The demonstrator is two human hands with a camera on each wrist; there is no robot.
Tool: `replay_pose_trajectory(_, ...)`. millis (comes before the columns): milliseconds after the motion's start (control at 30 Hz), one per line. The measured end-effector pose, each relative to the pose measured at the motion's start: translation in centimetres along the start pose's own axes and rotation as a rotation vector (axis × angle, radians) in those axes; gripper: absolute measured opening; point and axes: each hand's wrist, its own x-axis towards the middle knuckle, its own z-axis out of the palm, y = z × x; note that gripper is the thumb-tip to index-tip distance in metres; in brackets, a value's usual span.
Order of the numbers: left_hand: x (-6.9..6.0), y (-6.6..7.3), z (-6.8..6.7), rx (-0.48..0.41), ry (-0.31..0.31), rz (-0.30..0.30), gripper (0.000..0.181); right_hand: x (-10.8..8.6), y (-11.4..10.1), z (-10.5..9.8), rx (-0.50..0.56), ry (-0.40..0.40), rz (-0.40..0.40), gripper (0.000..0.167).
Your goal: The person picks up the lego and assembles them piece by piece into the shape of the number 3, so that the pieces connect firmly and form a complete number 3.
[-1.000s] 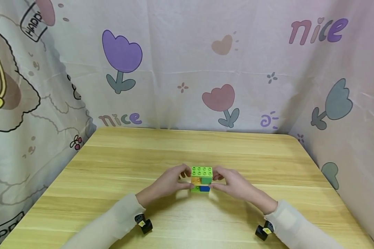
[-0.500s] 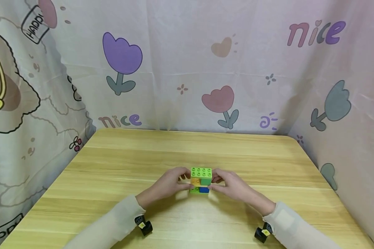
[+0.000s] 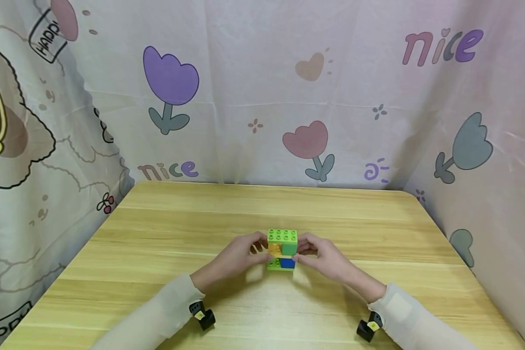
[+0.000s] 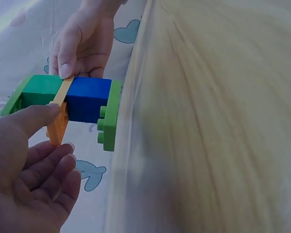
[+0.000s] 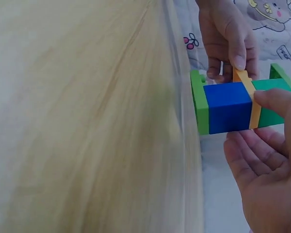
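A small stack of toy building bricks [image 3: 282,236] stands between both hands near the middle of the table. It has a light green studded plate [image 4: 112,116] at the bottom, a blue brick [image 5: 228,108], an orange plate [image 4: 59,127], a green brick [image 4: 41,88] and another light green plate on top. The left hand [image 3: 238,253] pinches the orange plate at its left end, thumb on the near side. From the opposite side, the right hand [image 3: 327,255] holds that same layer, its thumb on the orange edge. Whether the bottom plate touches the table cannot be told.
The wood-grain table [image 3: 192,209] spreads around the hands. A patterned cloth [image 3: 245,58] hangs behind it and along both sides. Small black wrist cameras sit below the left cuff [image 3: 157,311] and the right cuff [image 3: 415,311].
In the head view the stack and both thumbs have come up slightly against half a second ago, and more of the blue brick shows. The grip on both sides stays the same.
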Motion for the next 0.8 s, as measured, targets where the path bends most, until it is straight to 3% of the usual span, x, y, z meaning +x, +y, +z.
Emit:
replay_pose_trajectory(200,0.5,0.1,0.1,-0.029,0.010,0.006,0.039,0.1,-0.2,-0.1,0.037,0.048,-0.015,0.032)
replay_pose_trajectory(367,0.7,0.3,0.1,-0.050,0.007,-0.007,0.038,0.2,-0.3,-0.2,0.070,0.089,-0.023,0.047)
replay_pose_trajectory(500,0.9,0.5,0.0,-0.070,0.010,-0.006,0.035,0.2,-1.7,-0.2,0.086,0.110,0.012,0.059)
replay_pose_trajectory(667,1.2,0.3,0.0,-0.074,0.015,-0.001,0.032,0.2,-3.5,-0.4,0.098,0.112,0.037,0.061)
replay_pose_trajectory(800,1.4,0.3,-0.1,-0.071,0.024,0.006,0.031,0.5,-2.2,-0.4,0.093,0.124,0.050,0.062)
